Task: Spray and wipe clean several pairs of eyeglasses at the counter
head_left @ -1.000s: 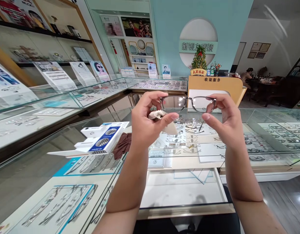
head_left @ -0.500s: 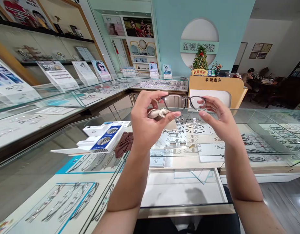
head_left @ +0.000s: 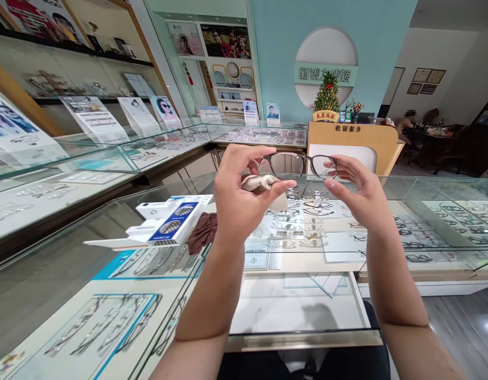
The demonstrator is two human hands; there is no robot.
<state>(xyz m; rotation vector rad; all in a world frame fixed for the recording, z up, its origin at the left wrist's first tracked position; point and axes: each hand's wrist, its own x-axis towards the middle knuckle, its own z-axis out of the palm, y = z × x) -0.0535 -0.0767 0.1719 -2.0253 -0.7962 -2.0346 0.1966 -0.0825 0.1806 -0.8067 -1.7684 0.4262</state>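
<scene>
And now the glasses (head_left: 297, 167) are held aloft at one end by the curled left hand (head_left: 235, 194), pale cloth (head_left: 256, 183) tucked into its palm, perhaps so the lenses (head_left: 287, 165) are spared fingerprints, while the other end is flanked by the half-open right hand (head_left: 359, 191), its hold unclear.

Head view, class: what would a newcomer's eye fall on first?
Probably the glasses held up centrally by the left hand, which also grips a pale cloth. Then perhaps the blue-and-white box on the counter at left. Behind, a round white panel marks the turquoise wall.
</scene>
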